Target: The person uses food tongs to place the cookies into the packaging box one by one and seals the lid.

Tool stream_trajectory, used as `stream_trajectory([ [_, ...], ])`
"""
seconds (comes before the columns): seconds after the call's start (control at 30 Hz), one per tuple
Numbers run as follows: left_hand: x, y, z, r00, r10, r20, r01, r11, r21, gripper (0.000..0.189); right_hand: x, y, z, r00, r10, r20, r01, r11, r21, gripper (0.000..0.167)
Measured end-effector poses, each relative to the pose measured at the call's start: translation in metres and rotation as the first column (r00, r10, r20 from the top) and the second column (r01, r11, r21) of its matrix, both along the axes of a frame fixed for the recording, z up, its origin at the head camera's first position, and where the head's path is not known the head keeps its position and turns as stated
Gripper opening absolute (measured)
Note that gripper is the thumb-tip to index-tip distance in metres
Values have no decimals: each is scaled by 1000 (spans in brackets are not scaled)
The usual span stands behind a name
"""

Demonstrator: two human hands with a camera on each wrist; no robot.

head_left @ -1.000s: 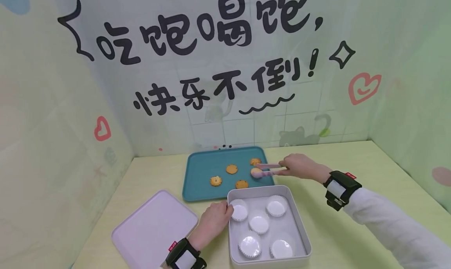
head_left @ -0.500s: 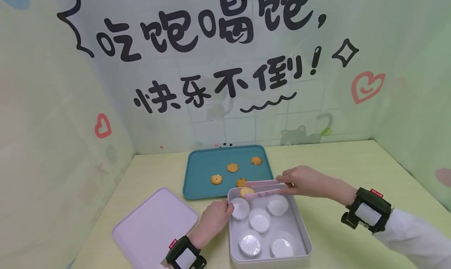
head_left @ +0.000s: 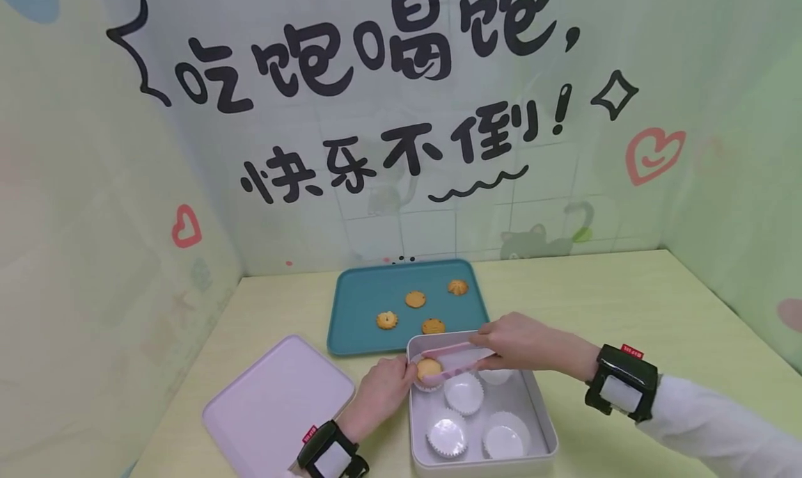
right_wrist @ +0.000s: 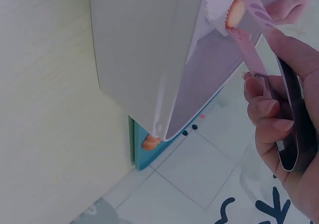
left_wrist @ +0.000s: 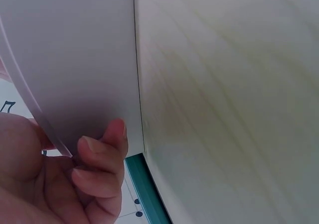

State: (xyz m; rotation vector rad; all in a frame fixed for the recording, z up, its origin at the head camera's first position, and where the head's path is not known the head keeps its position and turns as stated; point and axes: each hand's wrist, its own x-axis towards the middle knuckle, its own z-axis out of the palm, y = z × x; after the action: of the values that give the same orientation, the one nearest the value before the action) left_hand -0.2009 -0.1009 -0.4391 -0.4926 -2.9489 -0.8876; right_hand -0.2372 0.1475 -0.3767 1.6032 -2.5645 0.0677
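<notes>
My right hand (head_left: 532, 342) holds pink-tipped tongs (head_left: 450, 349), their metal handle visible in the right wrist view. Between the tong tips is a round golden cookie (head_left: 429, 369), at the back-left paper cup of a pale lilac box (head_left: 548, 422). Whether it rests on the cup's bottom I cannot tell. Several white fluted paper cups (head_left: 464, 394) stand in the box; the right hand partly covers the back-right one. My left hand (head_left: 383, 391) grips the box's left wall near the back corner, thumb at the rim and fingers curled against the outside (left_wrist: 99, 176).
Behind the box lies a teal tray (head_left: 357, 339) with several cookies (head_left: 415, 299), one (head_left: 434, 326) close to the box's back rim. A flat lilac lid or tray (head_left: 276, 408) lies to the left. Printed cloth walls (head_left: 401, 234) enclose the table's back and sides.
The right hand has carried a cookie in the tongs from the teal tray, leftward and toward me, down to the back-left paper cup. My left hand has stayed at the box wall.
</notes>
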Motion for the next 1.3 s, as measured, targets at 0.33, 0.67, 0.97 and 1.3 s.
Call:
stream_trajectory([
  [0.33, -1, -1, 0, 1000, -6, 21, 6, 1000, 8, 25, -2, 4, -2, 999, -51, 8, 51, 998, 21, 40],
  [0.67, -1, -1, 0, 1000, -16, 14, 16, 1000, -6, 25, -12, 39, 22, 989, -144, 31, 147, 983, -113, 29],
  [0.97, -2, 0, 1, 999, -23, 25, 23, 1000, 0, 25, -67, 55, 4, 904, -427, 30, 428, 903, -48, 35],
  [1.3, -1, 0, 1, 1000, -15, 0, 15, 1000, -14, 25, -99, 49, -11, 864, -490, 121, 494, 870, -5, 32],
])
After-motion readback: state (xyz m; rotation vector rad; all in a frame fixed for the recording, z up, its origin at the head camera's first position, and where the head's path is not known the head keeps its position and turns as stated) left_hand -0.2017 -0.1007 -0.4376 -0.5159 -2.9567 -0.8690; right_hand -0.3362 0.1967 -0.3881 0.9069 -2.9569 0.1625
